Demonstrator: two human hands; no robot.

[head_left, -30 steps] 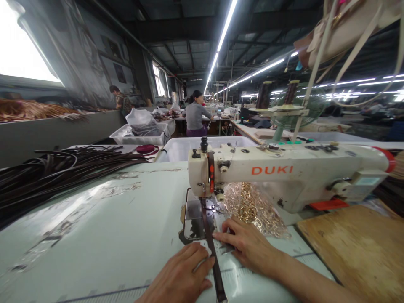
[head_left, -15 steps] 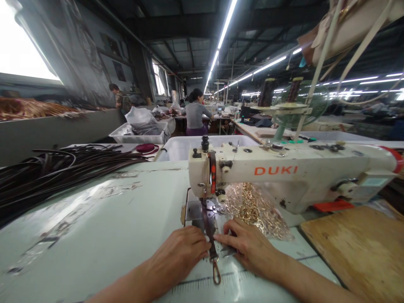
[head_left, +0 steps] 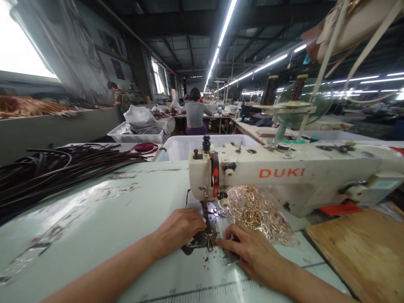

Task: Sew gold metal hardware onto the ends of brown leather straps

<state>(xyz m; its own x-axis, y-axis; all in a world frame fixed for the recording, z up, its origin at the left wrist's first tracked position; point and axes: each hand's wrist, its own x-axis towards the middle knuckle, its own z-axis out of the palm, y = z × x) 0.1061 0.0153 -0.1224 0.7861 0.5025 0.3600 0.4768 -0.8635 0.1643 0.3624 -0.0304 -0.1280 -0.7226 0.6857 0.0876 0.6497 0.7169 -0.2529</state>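
Observation:
A narrow dark brown strap [head_left: 207, 219] lies lengthwise under the presser area of a white sewing machine [head_left: 240, 170]. At its near end hangs a brass-coloured snap hook [head_left: 210, 243]. My left hand [head_left: 181, 227] presses on the strap's left edge with its fingers bent and held together. Right of the hook, my right hand [head_left: 252, 250] rests on the bed, index fingertip beside the hook and the other fingers curled. A flat shiny metal piece [head_left: 232, 258] shows beneath those curled fingers; whether they grip it is unclear.
Behind my right hand lies a clear bag of gold-coloured metal hardware [head_left: 252, 210]. A wooden board [head_left: 360, 252] sits at the right. Dark strips [head_left: 47, 172] are heaped on the left, near a maroon roll [head_left: 145, 147]. A white bin [head_left: 176, 145] stands behind the machine; a co-worker [head_left: 195, 111] sits beyond.
The strap and its hook have gone further in under the machine, away from me. My left hand has moved forward with them, while the right stays close by. The view has shifted slightly.

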